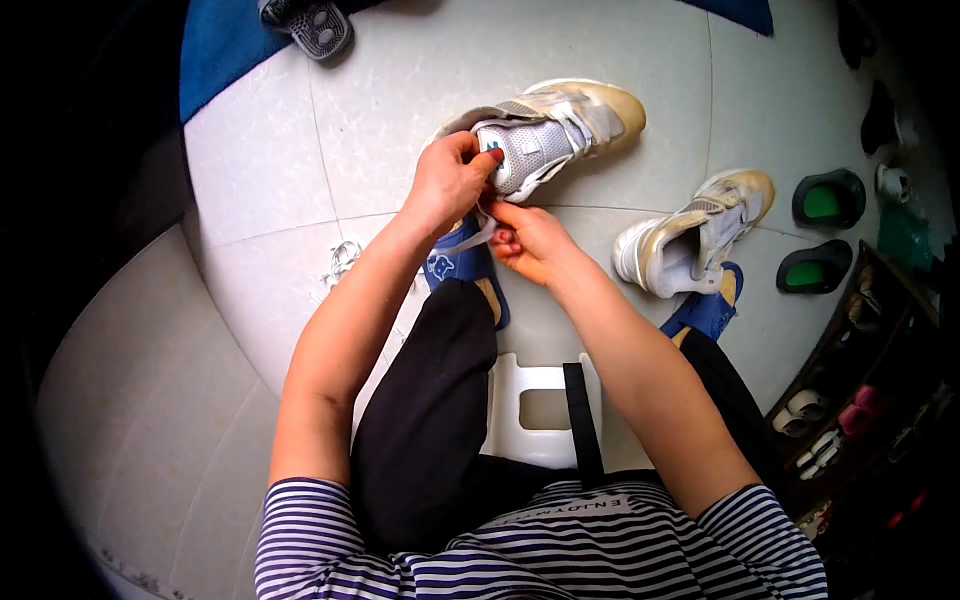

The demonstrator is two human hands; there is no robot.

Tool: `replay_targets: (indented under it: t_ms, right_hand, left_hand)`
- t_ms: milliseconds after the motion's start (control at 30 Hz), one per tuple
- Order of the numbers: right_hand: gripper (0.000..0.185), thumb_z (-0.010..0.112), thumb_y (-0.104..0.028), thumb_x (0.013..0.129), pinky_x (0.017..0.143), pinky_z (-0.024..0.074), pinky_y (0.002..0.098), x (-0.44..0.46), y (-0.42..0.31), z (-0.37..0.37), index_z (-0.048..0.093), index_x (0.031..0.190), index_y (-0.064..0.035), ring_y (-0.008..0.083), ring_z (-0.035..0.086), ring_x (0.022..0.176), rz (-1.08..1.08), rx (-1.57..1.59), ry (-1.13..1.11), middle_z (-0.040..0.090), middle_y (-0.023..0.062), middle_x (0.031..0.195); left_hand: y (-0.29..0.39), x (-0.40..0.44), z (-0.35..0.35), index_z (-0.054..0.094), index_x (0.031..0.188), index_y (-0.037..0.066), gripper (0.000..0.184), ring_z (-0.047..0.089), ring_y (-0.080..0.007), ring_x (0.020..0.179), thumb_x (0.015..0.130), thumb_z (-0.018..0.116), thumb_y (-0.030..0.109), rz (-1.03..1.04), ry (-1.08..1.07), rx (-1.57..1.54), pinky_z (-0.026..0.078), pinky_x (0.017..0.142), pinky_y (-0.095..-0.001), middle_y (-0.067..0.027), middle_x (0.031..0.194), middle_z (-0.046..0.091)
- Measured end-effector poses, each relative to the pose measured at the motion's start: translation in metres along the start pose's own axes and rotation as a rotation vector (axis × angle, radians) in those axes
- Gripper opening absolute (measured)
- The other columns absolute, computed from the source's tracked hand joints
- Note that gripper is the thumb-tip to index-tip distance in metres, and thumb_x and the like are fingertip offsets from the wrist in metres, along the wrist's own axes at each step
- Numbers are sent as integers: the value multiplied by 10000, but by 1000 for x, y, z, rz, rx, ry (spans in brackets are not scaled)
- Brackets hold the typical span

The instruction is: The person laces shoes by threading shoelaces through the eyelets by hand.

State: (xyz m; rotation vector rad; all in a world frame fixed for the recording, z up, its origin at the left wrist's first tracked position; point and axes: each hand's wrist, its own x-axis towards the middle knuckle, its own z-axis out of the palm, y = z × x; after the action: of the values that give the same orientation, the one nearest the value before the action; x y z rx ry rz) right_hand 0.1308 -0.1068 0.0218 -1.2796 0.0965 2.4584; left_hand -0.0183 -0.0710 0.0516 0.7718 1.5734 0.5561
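Observation:
A white and tan sneaker [590, 112] lies on the tiled floor with its toe toward the upper right. My left hand [450, 178] pinches the shoe's grey mesh tongue [525, 150] near its top, thumb on the label. Just below the shoe's opening, my right hand [525, 240] has its fingers closed on a white lace [483, 232]. The second sneaker [700, 232] rests to the right, beside my slippered foot, and no hand touches it. A small bundle of white laces [345, 257] lies on the floor left of my left forearm.
Blue slippers [708, 312] are on my feet. A white plastic stool [540, 440] is under me. Black and green slippers [828, 200] and a shoe rack [850, 370] stand at the right. A grey sandal [322, 30] and blue mat [225, 60] are at the upper left.

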Motion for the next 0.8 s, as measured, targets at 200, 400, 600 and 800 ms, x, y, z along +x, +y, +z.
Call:
replay_targets:
  t_ms: [200,400,600,800]
  right_hand:
    - [244,493,-259,951,438,300,164,-94,-51,45,578,946,-31,19,388,502,-73,-655,37,597,28,730]
    - [291,479,-280,955,438,326,158,-170,-146,72,572,912,-8,27,390,480,-280,-898,-16,636,102,731]
    - [350,421,-359,960,467,397,168,-242,-234,66,522,1049,-36,61,484,538,-561,-890,-299,620,121,897]
    - [324,477,-350,952,438,376,191,-302,-337,81,616,996,-61,63,430,491,-708,-724,-310,635,48,917]
  left_hand:
    - [-14,3,5,579,745,-45,272,568,-236,602,828,632,209,101,108,144,449,580,-366,-166,666,603]
    - [24,1,-4,571,762,-45,261,601,-365,746,831,601,205,78,118,402,453,681,-432,-236,763,612]
    - [19,5,-4,565,757,-59,254,578,-423,797,808,604,187,202,150,509,448,720,-467,-262,800,604]
    - [21,6,-3,568,736,-62,250,576,-432,793,799,612,176,182,154,514,447,724,-472,-268,788,599]
